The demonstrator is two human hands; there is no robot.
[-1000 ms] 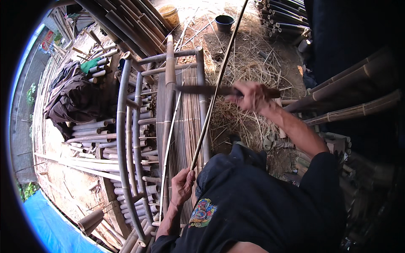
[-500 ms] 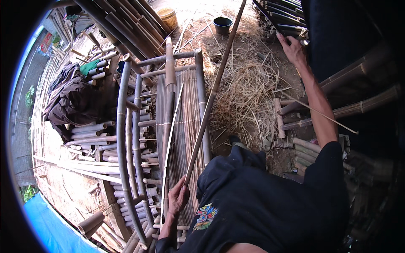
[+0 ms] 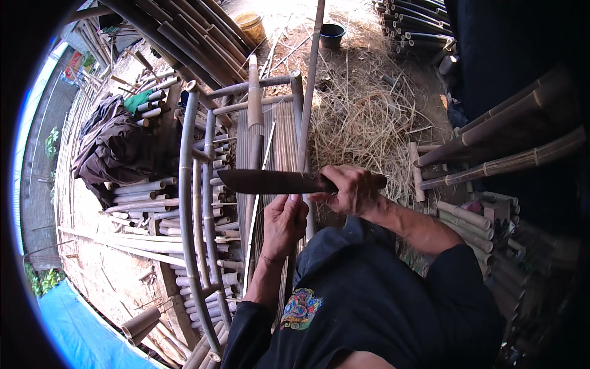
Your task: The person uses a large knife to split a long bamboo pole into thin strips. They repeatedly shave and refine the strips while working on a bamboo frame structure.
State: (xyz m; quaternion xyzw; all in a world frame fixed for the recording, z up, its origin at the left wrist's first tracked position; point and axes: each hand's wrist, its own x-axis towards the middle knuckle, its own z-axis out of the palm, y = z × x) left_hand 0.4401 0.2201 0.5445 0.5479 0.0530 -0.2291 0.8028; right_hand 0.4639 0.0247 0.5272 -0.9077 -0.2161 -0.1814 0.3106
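Observation:
My right hand (image 3: 356,192) is wrapped round the handle of a dark machete (image 3: 270,182), which lies crosswise with its broad tip to the left. Just below the blade, my left hand (image 3: 286,226) is closed on a long brown bamboo strip (image 3: 312,80). The strip runs away from me toward the top of the view, and the blade crosses it close to the left fingers. Whether the blade touches the strip I cannot tell. Beneath both hands stands a bamboo bench (image 3: 297,117) with a slatted surface, and a thin pale strip (image 3: 259,190) rests along it.
Pale bamboo shavings (image 3: 362,135) cover the ground beyond the bench. A black bucket (image 3: 332,35) and a yellowish bucket (image 3: 250,27) stand farther off. Cut bamboo poles (image 3: 424,24) are stacked at the far right. Dark cloth (image 3: 120,147) drapes over poles on the left.
My right hand has come down from the far right with the machete, now over the strip. My left hand has moved farther from me, and the strip stands more upright in view.

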